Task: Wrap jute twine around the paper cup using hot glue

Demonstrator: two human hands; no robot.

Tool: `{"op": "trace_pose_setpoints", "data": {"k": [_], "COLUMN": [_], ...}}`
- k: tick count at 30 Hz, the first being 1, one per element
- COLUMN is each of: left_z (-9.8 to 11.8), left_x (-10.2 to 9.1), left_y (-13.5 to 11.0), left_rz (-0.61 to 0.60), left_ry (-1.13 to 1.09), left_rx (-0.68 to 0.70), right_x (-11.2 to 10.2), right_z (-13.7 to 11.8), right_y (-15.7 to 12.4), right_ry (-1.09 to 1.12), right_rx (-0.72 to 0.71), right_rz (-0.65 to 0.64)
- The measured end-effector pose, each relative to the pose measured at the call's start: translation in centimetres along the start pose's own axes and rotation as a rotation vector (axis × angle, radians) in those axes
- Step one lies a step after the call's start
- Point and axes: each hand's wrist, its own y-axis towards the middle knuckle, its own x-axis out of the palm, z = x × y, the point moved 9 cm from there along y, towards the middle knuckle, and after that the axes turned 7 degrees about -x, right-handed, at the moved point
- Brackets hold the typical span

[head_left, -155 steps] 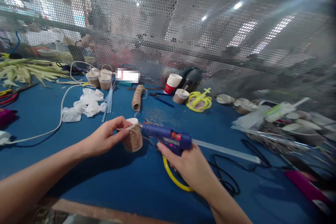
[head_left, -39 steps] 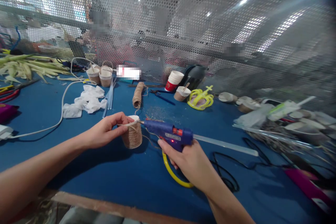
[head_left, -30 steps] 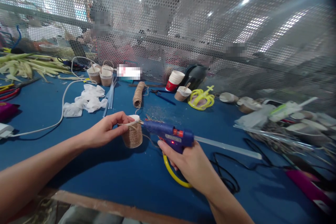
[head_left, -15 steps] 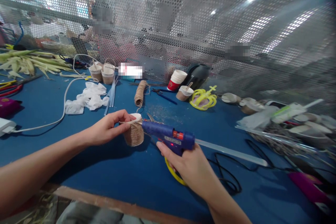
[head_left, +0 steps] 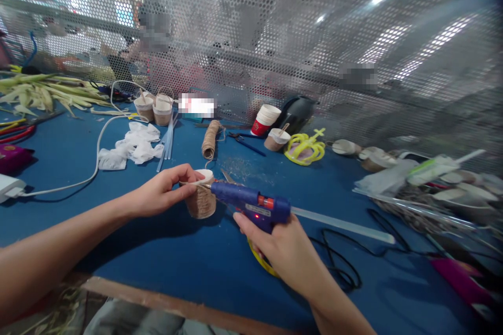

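Note:
An upside-down paper cup wrapped in jute twine (head_left: 200, 202) stands on the blue table (head_left: 165, 267). My left hand (head_left: 161, 194) pinches the cup near its white top, fingers closed on it. My right hand (head_left: 281, 251) grips a blue hot glue gun (head_left: 251, 205) with a clear glue stick poking out behind. The gun's nozzle touches the cup's upper right side. A yellow ring lies partly hidden under my right hand.
A twine spool (head_left: 210, 139), two twine-wrapped cups (head_left: 154, 109), crumpled white plastic (head_left: 129, 147), a paper cup stack (head_left: 265, 119), a yellow crown shape (head_left: 304, 148), black cables (head_left: 340, 267) and clutter at right (head_left: 428, 183). A perforated metal screen (head_left: 275, 36) backs the table; people sit behind it.
The glue gun's nozzle has crept slightly left along the cup's top edge. Both hands keep their grips, and the view has shifted a little.

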Motion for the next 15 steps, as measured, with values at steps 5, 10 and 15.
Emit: {"op": "trace_pose_setpoints", "data": {"k": [5,10,15], "left_z": [0.1,0.0,0.0], "left_x": [0.1,-0.1,-0.2], "left_y": [0.0,0.0,0.0], "left_rz": [-0.033,-0.033,-0.018], "left_ry": [-0.022,-0.027,-0.015], "left_rx": [0.03,0.05,0.042], "right_x": [0.0,-0.3,-0.4], "right_z": [1.5,1.9,2.2], "right_y": [-0.1,0.1,0.4], "right_ry": [0.032,0.041,0.059], "right_rx": [0.112,0.144,0.137], "right_rz": [-0.022,-0.014,-0.015]}}
